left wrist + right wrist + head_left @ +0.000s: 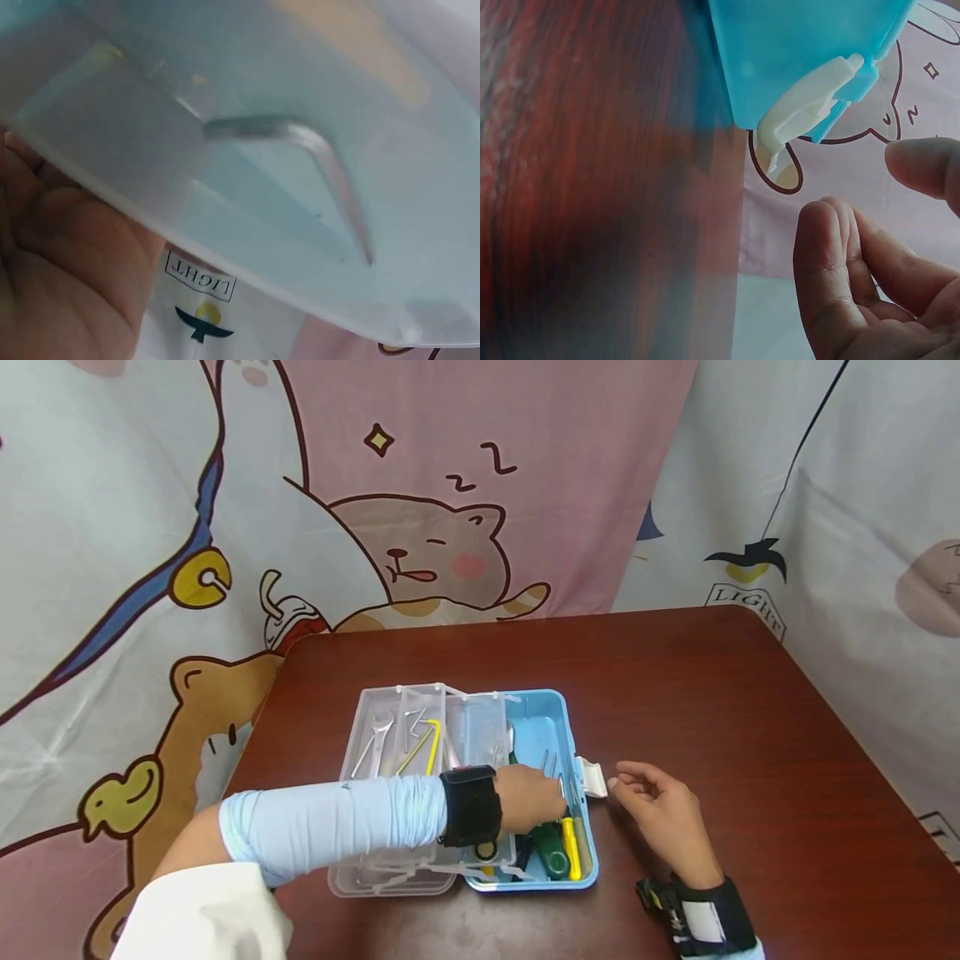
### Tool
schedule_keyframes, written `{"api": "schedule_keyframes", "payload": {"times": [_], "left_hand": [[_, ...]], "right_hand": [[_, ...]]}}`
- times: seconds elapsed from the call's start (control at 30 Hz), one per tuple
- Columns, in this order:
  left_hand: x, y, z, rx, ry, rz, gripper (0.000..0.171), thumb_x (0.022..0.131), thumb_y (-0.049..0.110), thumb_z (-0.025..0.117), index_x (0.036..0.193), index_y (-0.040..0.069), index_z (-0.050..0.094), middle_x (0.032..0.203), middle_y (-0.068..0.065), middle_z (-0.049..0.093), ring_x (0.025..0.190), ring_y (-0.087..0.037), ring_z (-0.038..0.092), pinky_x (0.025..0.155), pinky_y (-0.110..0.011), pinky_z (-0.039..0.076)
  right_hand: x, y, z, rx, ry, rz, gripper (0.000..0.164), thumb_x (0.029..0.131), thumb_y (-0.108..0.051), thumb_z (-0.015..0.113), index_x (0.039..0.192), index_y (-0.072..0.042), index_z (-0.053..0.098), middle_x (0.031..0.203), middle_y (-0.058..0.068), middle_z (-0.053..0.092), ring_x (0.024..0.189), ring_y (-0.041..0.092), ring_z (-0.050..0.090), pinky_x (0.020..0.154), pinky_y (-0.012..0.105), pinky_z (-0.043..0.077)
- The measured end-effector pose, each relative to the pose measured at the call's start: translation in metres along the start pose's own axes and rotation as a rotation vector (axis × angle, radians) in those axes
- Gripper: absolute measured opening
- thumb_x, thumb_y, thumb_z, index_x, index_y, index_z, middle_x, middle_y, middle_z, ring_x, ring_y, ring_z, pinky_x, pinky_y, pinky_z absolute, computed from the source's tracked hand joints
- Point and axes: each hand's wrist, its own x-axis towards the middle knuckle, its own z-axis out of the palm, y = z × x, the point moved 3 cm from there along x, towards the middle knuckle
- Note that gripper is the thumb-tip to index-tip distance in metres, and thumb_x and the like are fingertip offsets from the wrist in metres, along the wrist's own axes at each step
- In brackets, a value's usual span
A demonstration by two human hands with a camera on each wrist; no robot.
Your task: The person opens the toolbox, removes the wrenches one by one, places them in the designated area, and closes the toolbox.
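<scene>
Head view: left grip (531, 797), hold hidden, in the blue toolbox (591, 868); right grip (663, 814), relaxed, empty, beside the latch (594, 779); behind the left grip, a snagging sleeve (337, 827) could tip the clear tray (384, 696), spilling its spanner (381, 722)

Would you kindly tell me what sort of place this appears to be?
Probably an indoor work corner: a reddish-brown table, cartoon-printed cloth hanging behind it, and an open blue toolbox on top.

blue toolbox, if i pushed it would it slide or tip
The blue toolbox sits low and broad, so it would probably slide, not tip. The wrench seems to lie loose, so it may rattle.
</scene>
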Motion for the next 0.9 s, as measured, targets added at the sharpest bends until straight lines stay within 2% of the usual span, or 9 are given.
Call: {"api": "schedule_keyframes", "payload": {"times": [0.1, 0.2, 0.37, 0.57, 0.9], "left_hand": [[0.004, 0.004, 0.000, 0.034, -0.006, 0.007, 0.013, 0.099, 0.020, 0.072, 0.110, 0.023, 0.078, 0.099, 0.009, 0.072, 0.074, -0.007, 0.059, 0.064, -0.022, 0.052], [0.011, 0.009, 0.001, 0.113, 0.005, 0.014, 0.016, 0.100, 0.019, 0.070, 0.111, 0.026, 0.078, 0.100, 0.009, 0.073, 0.075, -0.006, 0.061, 0.065, -0.022, 0.053], [0.022, 0.017, 0.007, 0.192, -0.020, -0.011, 0.015, 0.101, 0.023, 0.069, 0.110, 0.030, 0.078, 0.100, 0.011, 0.073, 0.077, -0.007, 0.063, 0.068, -0.022, 0.055], [0.022, 0.028, 0.012, 0.262, -0.004, 0.026, 0.014, 0.098, 0.024, 0.073, 0.107, 0.034, 0.079, 0.098, 0.013, 0.075, 0.077, -0.006, 0.066, 0.068, -0.022, 0.057], [0.024, 0.028, 0.014, 0.287, 0.033, 0.077, 0.015, 0.096, 0.022, 0.075, 0.104, 0.033, 0.079, 0.094, 0.012, 0.076, 0.072, -0.006, 0.066, 0.063, -0.023, 0.056]], "right_hand": [[0.000, 0.000, -0.001, -0.003, 0.003, -0.009, 0.039, 0.100, -0.030, 0.071, 0.127, -0.002, 0.070, 0.109, 0.012, 0.072, 0.096, 0.023, 0.065, 0.073, 0.016, 0.053], [0.001, -0.001, -0.002, 0.000, 0.003, -0.021, 0.039, 0.100, -0.030, 0.071, 0.127, -0.002, 0.070, 0.110, 0.012, 0.072, 0.096, 0.023, 0.066, 0.073, 0.017, 0.053], [0.000, -0.001, -0.001, 0.011, -0.007, -0.013, 0.040, 0.100, -0.032, 0.070, 0.127, -0.002, 0.070, 0.109, 0.011, 0.072, 0.095, 0.022, 0.065, 0.072, 0.018, 0.053], [-0.001, 0.002, -0.001, 0.010, -0.003, 0.002, 0.039, 0.101, -0.031, 0.070, 0.127, -0.002, 0.070, 0.109, 0.011, 0.072, 0.096, 0.022, 0.066, 0.072, 0.018, 0.053], [-0.001, 0.002, -0.004, -0.006, 0.006, -0.010, 0.039, 0.101, -0.031, 0.069, 0.127, -0.002, 0.070, 0.108, 0.012, 0.072, 0.093, 0.023, 0.064, 0.068, 0.021, 0.052]]}}
